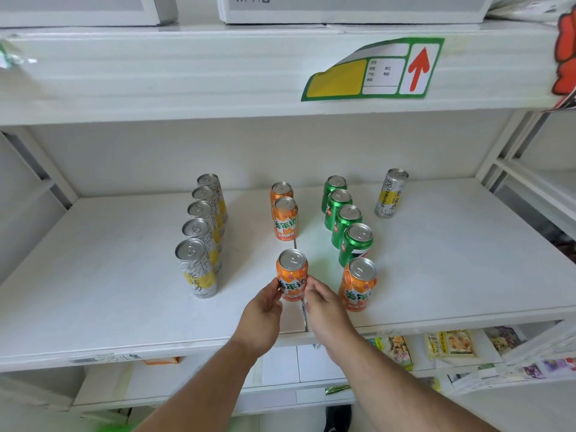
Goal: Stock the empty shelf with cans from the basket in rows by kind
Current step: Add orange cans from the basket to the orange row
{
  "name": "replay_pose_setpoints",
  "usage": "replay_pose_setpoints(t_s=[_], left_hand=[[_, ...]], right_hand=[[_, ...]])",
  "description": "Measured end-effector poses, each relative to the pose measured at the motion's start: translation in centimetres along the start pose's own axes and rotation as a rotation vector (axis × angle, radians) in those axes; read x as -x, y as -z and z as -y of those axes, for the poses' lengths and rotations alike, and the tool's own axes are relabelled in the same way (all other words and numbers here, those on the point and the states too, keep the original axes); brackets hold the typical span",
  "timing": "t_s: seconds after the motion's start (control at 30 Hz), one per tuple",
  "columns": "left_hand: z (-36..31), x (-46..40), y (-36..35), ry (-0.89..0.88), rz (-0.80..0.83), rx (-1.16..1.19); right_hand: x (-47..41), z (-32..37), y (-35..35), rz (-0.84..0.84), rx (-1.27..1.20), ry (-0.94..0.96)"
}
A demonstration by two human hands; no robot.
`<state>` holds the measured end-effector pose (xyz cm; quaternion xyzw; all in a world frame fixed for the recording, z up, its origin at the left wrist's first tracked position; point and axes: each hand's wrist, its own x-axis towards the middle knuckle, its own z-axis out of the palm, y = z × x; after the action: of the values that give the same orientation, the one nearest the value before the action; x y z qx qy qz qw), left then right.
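Both hands, left hand (265, 310) and right hand (325, 307), hold an upright orange can (292, 274) on the white shelf (124, 275), in front of two more orange cans (284, 217).

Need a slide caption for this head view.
Both hands hold an orange can on the shelf, aligning its row.

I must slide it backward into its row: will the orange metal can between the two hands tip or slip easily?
The orange metal can is short and upright on its flat base, so probably stable if pushed low. Its glossy wall may slip between left hand and right hand. On its side, it would likely roll.
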<state>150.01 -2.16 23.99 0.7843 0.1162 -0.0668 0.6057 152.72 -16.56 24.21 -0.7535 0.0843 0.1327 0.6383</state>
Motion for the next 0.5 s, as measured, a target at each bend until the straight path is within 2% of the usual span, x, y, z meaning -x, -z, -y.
replay_pose_setpoints(t_s=[0.5], left_hand=[[-2.6, -7.0, 0.5, -0.010, -0.043, -0.026]], right_hand=[[-6.2, 4.4, -0.9, -0.021, -0.021, -0.033]])
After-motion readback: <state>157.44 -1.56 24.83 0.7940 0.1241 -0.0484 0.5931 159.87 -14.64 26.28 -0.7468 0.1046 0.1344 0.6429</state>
